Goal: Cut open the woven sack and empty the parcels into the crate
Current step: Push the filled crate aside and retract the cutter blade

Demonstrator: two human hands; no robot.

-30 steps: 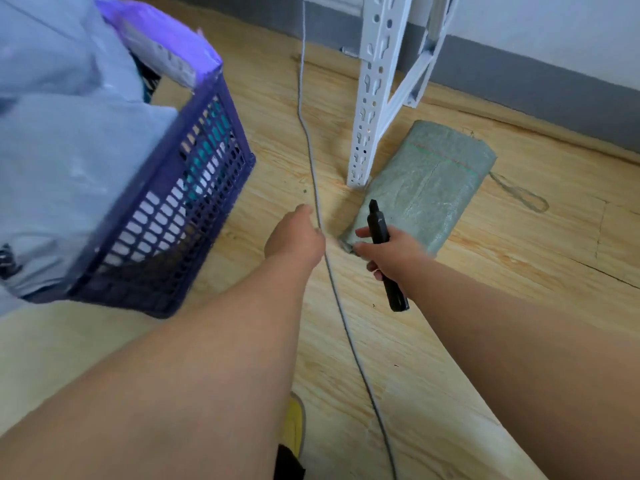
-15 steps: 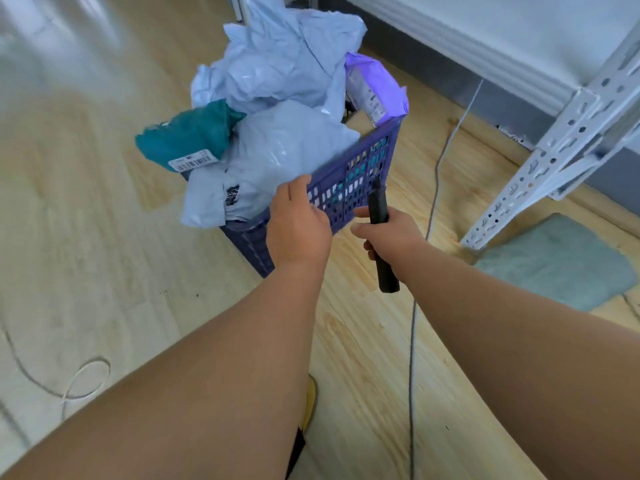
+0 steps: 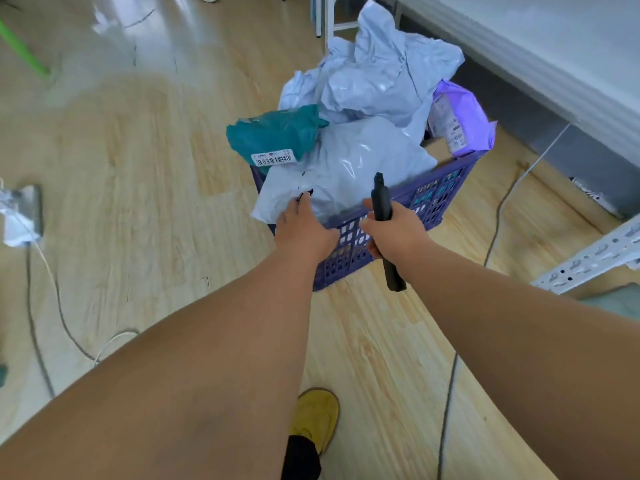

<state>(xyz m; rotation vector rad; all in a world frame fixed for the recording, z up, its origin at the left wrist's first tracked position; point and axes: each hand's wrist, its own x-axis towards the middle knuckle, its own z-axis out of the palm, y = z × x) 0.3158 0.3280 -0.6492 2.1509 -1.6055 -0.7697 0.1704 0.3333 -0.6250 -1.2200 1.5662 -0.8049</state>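
A purple lattice crate (image 3: 436, 199) stands on the wood floor, heaped with parcels: grey-blue mailers (image 3: 349, 168), a teal one (image 3: 273, 136) and a purple one (image 3: 460, 119). My left hand (image 3: 304, 228) lies at the crate's near corner, fingers stretched forward onto the lowest grey mailer. My right hand (image 3: 394, 232) grips a black cutter (image 3: 381, 202) upright against the crate's near wall. Only a grey-green corner of the woven sack (image 3: 620, 303) shows flat on the floor at the right edge.
A white shelf-rack leg (image 3: 588, 258) slants in from the right, with the grey skirting and wall behind the crate. Grey cables (image 3: 498, 216) trail over the floor on both sides. My yellow shoe (image 3: 317, 417) is below; crumpled white paper (image 3: 20, 216) lies far left.
My view has swung left from the flat sack to the crate. Both hands have moved up to the crate's near side, the right still holding the cutter.
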